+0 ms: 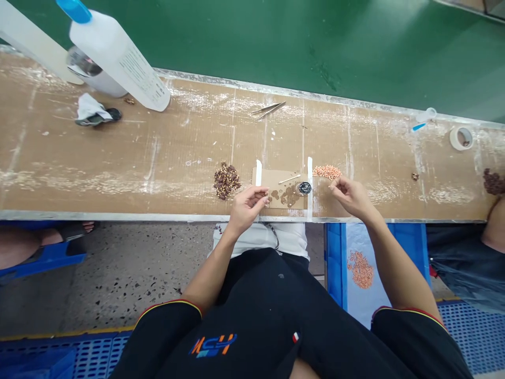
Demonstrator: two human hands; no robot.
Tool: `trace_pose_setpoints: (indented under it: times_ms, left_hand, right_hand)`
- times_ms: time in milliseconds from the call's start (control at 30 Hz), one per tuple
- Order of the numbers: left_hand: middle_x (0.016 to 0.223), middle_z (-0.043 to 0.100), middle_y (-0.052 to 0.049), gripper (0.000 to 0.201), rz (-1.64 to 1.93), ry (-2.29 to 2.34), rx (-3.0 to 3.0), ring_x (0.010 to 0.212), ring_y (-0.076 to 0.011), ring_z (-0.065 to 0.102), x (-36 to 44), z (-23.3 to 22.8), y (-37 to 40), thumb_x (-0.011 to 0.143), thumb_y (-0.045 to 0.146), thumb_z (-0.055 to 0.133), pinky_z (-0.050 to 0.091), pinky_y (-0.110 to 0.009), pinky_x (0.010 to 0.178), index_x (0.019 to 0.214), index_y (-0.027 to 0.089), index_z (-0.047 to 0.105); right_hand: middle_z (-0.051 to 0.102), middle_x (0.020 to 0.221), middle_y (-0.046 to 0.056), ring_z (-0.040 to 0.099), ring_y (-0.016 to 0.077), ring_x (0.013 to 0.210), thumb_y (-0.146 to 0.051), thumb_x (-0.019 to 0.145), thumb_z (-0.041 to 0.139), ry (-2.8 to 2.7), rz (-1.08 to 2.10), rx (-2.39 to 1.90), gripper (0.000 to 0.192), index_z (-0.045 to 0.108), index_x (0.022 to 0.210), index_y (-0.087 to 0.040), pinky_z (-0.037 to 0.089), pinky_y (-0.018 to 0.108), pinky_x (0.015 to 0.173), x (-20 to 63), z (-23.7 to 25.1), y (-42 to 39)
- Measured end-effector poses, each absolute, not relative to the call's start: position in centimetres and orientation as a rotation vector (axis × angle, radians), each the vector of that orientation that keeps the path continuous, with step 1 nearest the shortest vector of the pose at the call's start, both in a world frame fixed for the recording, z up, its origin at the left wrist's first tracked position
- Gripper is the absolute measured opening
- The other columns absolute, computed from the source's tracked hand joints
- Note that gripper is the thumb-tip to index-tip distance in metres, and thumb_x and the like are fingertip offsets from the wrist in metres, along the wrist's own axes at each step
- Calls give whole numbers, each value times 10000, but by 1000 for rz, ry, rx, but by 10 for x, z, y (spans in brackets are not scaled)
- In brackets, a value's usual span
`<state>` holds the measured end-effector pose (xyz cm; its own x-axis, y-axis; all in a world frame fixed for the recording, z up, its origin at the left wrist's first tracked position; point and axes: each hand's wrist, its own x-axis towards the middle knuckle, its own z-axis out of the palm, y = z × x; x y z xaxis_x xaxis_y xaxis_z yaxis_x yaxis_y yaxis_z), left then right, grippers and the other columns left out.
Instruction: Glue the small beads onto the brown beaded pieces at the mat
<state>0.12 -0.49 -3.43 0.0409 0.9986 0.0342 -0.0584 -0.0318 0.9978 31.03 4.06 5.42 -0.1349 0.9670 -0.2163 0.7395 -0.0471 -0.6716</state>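
My left hand [248, 208] is over the left edge of a small stained cardboard piece [282, 181], thumb and fingers pinched together. Whatever it may hold is too small to make out. Just left of it lies a heap of dark brown and gold bits [226, 181]. My right hand [351, 197] is closed in a pinch just below a pile of small orange pieces [327, 171]; its fingertips hide any tiny thing in them. Between the hands, a small round pot of black stuff [304, 188] stands on the cardboard's right side. A thin white cotton swab [290, 179] lies behind it.
Metal tweezers [270, 109] lie further back. White bottles, one a large bottle [122, 60], stand back left near a crumpled cloth [92, 109]. A tape roll [461, 139] sits at right. Below the table edge, a blue tray [335, 263] holds more orange pieces [360, 269]. People sit on both sides.
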Motion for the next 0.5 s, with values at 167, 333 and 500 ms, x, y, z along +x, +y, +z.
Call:
trace_pose_setpoints:
  times_ms: [167,333,500]
  left_hand:
    - [896,777,-61,294,1241,1073,1131,763,-169,783,0,-34,-4,876,382,799,677,-299,738,1071,164,765]
    - [860,768,-55,310,1238,1058,1118,772,-173,781,0,-32,-5,884,405,801,678,-296,729,1076,165,764]
    - [904,763,-59,316,1254,1037,1125,779,-158,767,0,-32,-5,887,420,808,674,-287,735,1075,169,771]
  right_hand:
    - [529,581,-22,454,137,551,-412,794,589,-1953,1027,-1737,196,520,702,-253,354,273,542,288,70,39]
    - [601,646,17,545,169,606,-293,797,581,-2138,864,-1713,105,520,721,-255,419,299,599,263,80,40]
    - [615,673,27,563,184,629,-235,823,569,-2278,707,-1757,124,488,733,-261,434,308,632,255,77,45]
